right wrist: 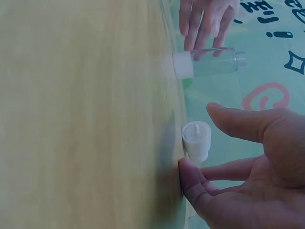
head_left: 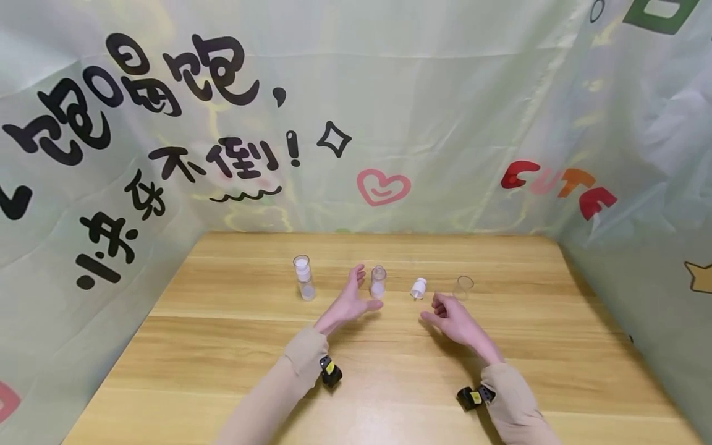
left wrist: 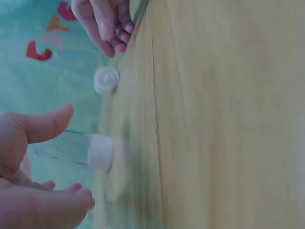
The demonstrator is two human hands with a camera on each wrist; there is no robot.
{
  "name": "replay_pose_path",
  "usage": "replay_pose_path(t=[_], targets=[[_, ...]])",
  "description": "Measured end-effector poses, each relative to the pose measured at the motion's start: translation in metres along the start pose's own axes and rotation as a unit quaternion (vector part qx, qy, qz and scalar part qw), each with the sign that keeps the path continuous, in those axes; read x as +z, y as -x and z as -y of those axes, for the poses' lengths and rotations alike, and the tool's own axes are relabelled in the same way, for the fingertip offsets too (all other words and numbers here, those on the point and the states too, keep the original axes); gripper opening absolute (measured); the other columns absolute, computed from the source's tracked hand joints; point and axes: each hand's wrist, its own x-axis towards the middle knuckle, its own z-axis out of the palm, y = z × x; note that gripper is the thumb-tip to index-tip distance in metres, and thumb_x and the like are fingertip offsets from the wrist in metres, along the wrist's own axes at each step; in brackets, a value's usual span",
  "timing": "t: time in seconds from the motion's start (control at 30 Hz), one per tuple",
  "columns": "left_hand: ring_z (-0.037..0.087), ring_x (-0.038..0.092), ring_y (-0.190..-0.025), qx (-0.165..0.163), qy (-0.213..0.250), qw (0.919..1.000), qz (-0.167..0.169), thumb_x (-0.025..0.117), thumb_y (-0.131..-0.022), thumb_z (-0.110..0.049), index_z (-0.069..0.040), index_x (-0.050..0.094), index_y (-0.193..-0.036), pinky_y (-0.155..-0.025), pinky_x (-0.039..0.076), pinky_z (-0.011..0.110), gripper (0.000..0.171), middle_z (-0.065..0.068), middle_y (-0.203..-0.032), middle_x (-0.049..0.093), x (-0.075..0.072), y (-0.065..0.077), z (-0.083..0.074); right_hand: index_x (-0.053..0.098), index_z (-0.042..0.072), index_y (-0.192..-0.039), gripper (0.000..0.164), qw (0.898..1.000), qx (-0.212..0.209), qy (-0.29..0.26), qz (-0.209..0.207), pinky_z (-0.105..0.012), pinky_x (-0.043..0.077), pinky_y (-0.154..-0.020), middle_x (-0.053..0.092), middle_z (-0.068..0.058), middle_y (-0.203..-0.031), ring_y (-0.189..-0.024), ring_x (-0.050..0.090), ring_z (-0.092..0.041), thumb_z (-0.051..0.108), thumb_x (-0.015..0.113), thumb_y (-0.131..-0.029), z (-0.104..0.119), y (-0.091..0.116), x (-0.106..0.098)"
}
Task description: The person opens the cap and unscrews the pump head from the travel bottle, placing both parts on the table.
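A clear bottle [head_left: 378, 283] with a white base and a bare threaded neck stands upright on the table. My left hand [head_left: 351, 303] is just left of it, thumb and fingers spread apart with nothing between them. To the bottle's right, a white pump head [head_left: 419, 288] lies on its side, its open end towards me. My right hand [head_left: 456, 322] reaches in close to that pump head, fingers loosely bent. In the right wrist view, the thumb and fingertips sit apart near the pump head [right wrist: 196, 138], holding nothing.
On the left stands a second bottle [head_left: 303, 278] with its white pump and clear cover on. A clear cap [head_left: 463, 287] stands behind my right hand. Printed cloth walls [head_left: 445, 123] border the wooden table [head_left: 378, 395] at the back and sides.
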Motion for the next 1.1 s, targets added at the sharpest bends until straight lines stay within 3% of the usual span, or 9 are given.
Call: replay_pose_path(t=[0.13,0.27,0.4,0.6,0.73,0.8,0.9,0.97,1.1], targets=[[0.045,0.032,-0.147,0.012,-0.035,0.9988,-0.033,0.079,-0.084,-0.013,-0.001,0.023,-0.156,-0.122,0.028,0.060,0.091,0.027,-0.159,0.031,-0.006,0.019,-0.001,0.051,-0.003,-0.088,0.023,1.000,-0.008,-0.013,0.010,-0.024,0.047,-0.068,0.049,-0.007,-0.080,-0.076,0.050,-0.016,0.012,0.069,-0.093,-0.001,0.003,0.000],[0.044,0.048,-0.130,0.045,-0.032,0.9957,-0.074,0.077,-0.085,-0.012,0.004,0.041,-0.145,-0.114,0.040,0.057,0.072,0.028,-0.140,0.051,-0.013,0.033,0.000,0.058,-0.014,-0.112,0.035,1.000,0.004,-0.013,0.018,-0.037,0.056,-0.083,0.062,-0.021,-0.098,-0.090,0.060,-0.024,0.014,0.068,-0.094,-0.001,0.006,-0.001],[0.035,0.059,-0.100,0.097,-0.034,0.9837,-0.147,0.076,-0.088,-0.012,0.002,0.058,-0.127,-0.092,0.051,0.037,0.045,0.022,-0.111,0.065,-0.022,0.042,-0.001,0.050,-0.020,-0.131,0.054,1.000,0.014,-0.010,0.023,-0.052,0.055,-0.095,0.062,-0.032,-0.117,-0.103,0.062,-0.035,0.015,0.067,-0.095,-0.002,0.006,-0.002],[0.024,0.047,-0.079,0.193,0.006,0.9376,-0.289,0.078,-0.086,-0.008,0.001,0.057,-0.111,-0.070,0.038,0.022,0.033,0.013,-0.088,0.054,-0.038,0.050,0.000,0.051,-0.020,-0.131,0.052,1.000,0.009,-0.011,0.023,-0.053,0.054,-0.097,0.063,-0.032,-0.119,-0.105,0.062,-0.036,0.014,0.067,-0.095,-0.002,0.006,-0.004],[0.013,0.041,-0.081,0.216,0.037,0.8993,-0.379,0.079,-0.083,-0.004,0.007,0.050,-0.111,-0.073,0.033,0.025,0.042,0.007,-0.088,0.047,-0.048,0.054,-0.002,0.053,-0.020,-0.129,0.050,1.000,0.005,-0.012,0.024,-0.051,0.055,-0.095,0.064,-0.030,-0.117,-0.104,0.063,-0.033,0.014,0.068,-0.094,0.001,0.007,-0.004],[0.011,0.039,-0.086,0.207,0.041,0.8895,-0.405,0.081,-0.081,-0.005,0.008,0.046,-0.113,-0.076,0.032,0.025,0.050,0.006,-0.093,0.045,-0.053,0.055,-0.001,0.054,-0.020,-0.128,0.049,1.000,0.006,-0.017,0.024,-0.050,0.055,-0.095,0.065,-0.029,-0.115,-0.103,0.063,-0.033,0.014,0.068,-0.094,0.001,0.008,-0.004],[0.014,0.038,-0.097,0.169,0.034,0.8927,-0.417,0.086,-0.078,-0.015,0.000,0.039,-0.118,-0.086,0.032,0.026,0.063,0.006,-0.104,0.039,-0.062,0.054,0.005,0.055,-0.019,-0.127,0.048,1.000,0.007,-0.020,0.022,-0.047,0.055,-0.094,0.065,-0.028,-0.114,-0.102,0.063,-0.031,0.013,0.068,-0.094,0.000,0.008,-0.004],[0.019,0.035,-0.105,0.123,0.024,0.9029,-0.411,0.088,-0.076,-0.021,-0.006,0.034,-0.123,-0.093,0.033,0.031,0.073,0.003,-0.110,0.034,-0.067,0.053,0.007,0.056,-0.018,-0.127,0.047,0.999,0.010,-0.022,0.022,-0.043,0.056,-0.094,0.066,-0.026,-0.114,-0.103,0.063,-0.030,0.013,0.068,-0.094,-0.002,0.008,-0.004],[0.033,0.032,-0.124,0.050,0.006,0.9225,-0.383,0.091,-0.071,-0.029,-0.010,0.026,-0.138,-0.104,0.033,0.043,0.096,0.015,-0.128,0.031,-0.078,0.050,0.015,0.058,-0.015,-0.127,0.045,0.999,0.013,-0.021,0.029,-0.030,0.054,-0.090,0.066,-0.023,-0.113,-0.103,0.062,-0.026,0.015,0.068,-0.095,-0.004,0.009,-0.004]])
